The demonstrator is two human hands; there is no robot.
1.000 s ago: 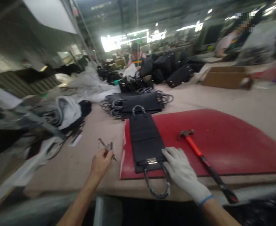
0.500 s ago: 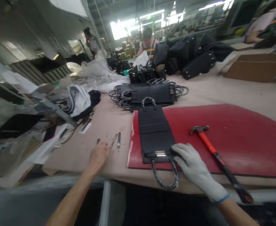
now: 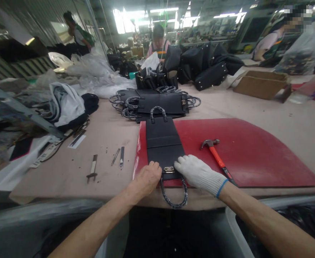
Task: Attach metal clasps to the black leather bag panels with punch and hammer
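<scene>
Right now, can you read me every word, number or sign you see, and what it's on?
No text here can be read for sure.
White strip at the left: dark marks, too blurred to read.
Shiny clasp on the black bag between the hands: too small to tell if it has words.
Hammer: no readable words.

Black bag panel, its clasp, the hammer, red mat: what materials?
Black bag panel: likely leather or faux leather; matte, smooth, creased across.
Clasp: probably polished metal; bright glints.
Hammer: head looks like bare steel, grey sheen; orange handle coated or painted, core unclear.
Red mat: perhaps rubber or plastic; smooth, soft sheen, left edge scuffed pale.
</scene>
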